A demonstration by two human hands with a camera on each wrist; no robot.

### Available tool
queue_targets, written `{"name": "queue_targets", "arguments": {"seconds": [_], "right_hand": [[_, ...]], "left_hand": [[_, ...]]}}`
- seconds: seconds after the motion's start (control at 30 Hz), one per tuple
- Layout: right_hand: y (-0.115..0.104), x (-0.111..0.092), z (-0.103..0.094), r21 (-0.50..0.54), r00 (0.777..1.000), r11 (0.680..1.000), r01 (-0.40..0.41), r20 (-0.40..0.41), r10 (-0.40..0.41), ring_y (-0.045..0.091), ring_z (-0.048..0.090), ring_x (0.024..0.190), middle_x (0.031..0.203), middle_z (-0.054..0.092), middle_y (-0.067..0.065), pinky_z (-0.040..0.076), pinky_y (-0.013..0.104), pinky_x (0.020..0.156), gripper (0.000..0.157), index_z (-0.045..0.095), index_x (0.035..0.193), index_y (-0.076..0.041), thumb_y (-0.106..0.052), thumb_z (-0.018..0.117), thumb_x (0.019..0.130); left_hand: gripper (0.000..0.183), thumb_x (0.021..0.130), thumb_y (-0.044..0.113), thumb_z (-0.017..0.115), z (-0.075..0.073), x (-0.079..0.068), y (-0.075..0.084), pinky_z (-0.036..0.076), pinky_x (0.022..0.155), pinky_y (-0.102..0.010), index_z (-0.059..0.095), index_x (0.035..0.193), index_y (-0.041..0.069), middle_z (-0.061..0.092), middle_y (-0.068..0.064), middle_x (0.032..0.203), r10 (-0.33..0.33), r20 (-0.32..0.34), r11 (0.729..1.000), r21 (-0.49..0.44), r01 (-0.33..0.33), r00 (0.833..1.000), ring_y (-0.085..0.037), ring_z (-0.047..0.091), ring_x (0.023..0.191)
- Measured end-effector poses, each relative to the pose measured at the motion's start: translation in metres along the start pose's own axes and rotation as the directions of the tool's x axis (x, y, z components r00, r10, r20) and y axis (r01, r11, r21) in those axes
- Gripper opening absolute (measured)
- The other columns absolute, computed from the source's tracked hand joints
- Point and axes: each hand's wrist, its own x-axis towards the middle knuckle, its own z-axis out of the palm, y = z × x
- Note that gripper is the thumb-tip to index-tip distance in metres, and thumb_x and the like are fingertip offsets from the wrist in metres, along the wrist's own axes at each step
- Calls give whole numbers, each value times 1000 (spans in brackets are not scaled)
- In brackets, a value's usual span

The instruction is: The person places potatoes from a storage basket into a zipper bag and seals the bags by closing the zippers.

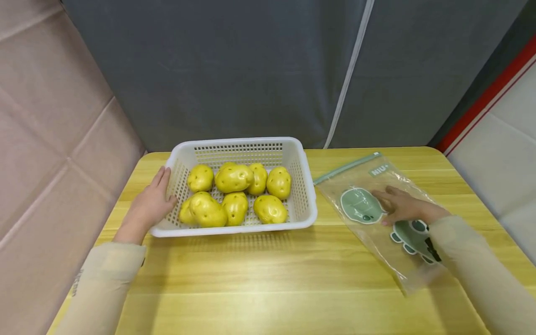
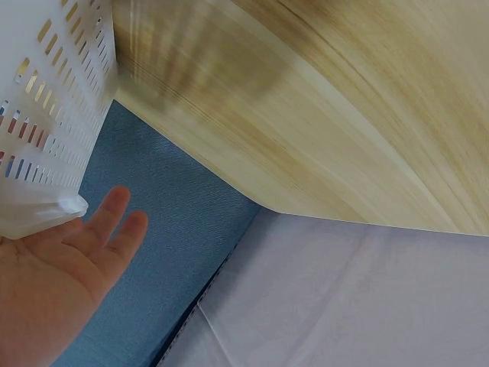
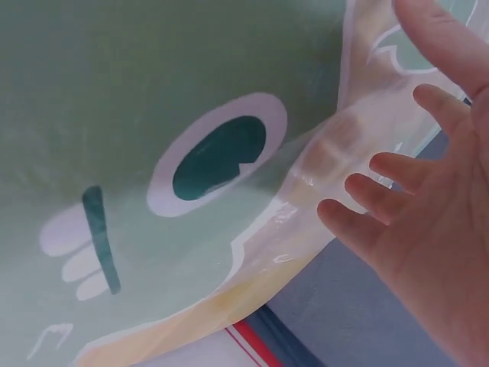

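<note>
A white plastic basket [image 1: 255,229] holds several yellow potatoes [image 1: 234,178], some stacked on others. At the basket's left rim is my left hand [image 1: 150,204], fingers extended along the outside and thumb toward the rim. In the left wrist view, the palm of the left hand [image 2: 57,279] lies right at the rim of the basket [image 2: 46,218]. My right hand [image 1: 404,204] is over a clear zip bag [image 1: 377,246] with green cartoon prints, its fingers spread. Seen from the right wrist, the fingers of the right hand [image 3: 367,199] are straight, close to the bag's film [image 3: 306,229].
Both items lie on a light wooden table [image 1: 259,279]. A dark grey curtain [image 1: 234,70] stands right behind its back edge. A pale padded wall [image 1: 63,153] rises at the left, and a white panel with a red stripe [image 1: 490,97] at the right.
</note>
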Motion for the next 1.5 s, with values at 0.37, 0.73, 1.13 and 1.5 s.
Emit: {"name": "queue_targets", "arguments": {"seconds": [0.37, 0.73, 1.13, 1.5], "right_hand": [[4, 1, 10, -73, 994, 993, -94, -67, 89, 70, 18, 126, 137, 20, 51, 17, 76, 102, 85, 31, 140, 10, -48, 62, 87], [19, 5, 20, 9, 996, 999, -54, -69, 54, 71, 11, 127, 138, 15, 52, 6, 80, 102, 92, 22, 148, -1, -60, 56, 86], [7, 6, 12, -33, 999, 999, -44, -25, 43, 70, 14, 128, 142, 13, 50, 16, 79, 101, 83, 29, 141, 8, -39, 67, 85], [9, 5, 4, -60, 998, 997, 45, -35, -47, 65, 21, 127, 140, 23, 49, 19, 74, 102, 87, 37, 136, 11, -32, 75, 71]], "left_hand": [[81, 93, 23, 49, 0, 1, 0, 34, 103, -66, -1, 151, -3, 0, -28, 157, 2, -3, 1000, -1, -2, 1000, -56, 26, 133], [81, 93, 23, 48, 1, 1, -2, 35, 102, -66, -1, 151, -3, 0, -28, 157, 3, 1, 1000, 5, -3, 1000, -57, 28, 132], [80, 93, 23, 48, 1, 1, -1, 38, 99, -66, -1, 151, -3, 0, -28, 158, 5, 0, 1000, 10, -5, 1000, -57, 30, 131], [79, 93, 22, 46, 2, 1, -2, 40, 94, -67, -1, 151, -4, 0, -29, 157, 8, 0, 1000, 1, -8, 1000, -58, 31, 130]]}}
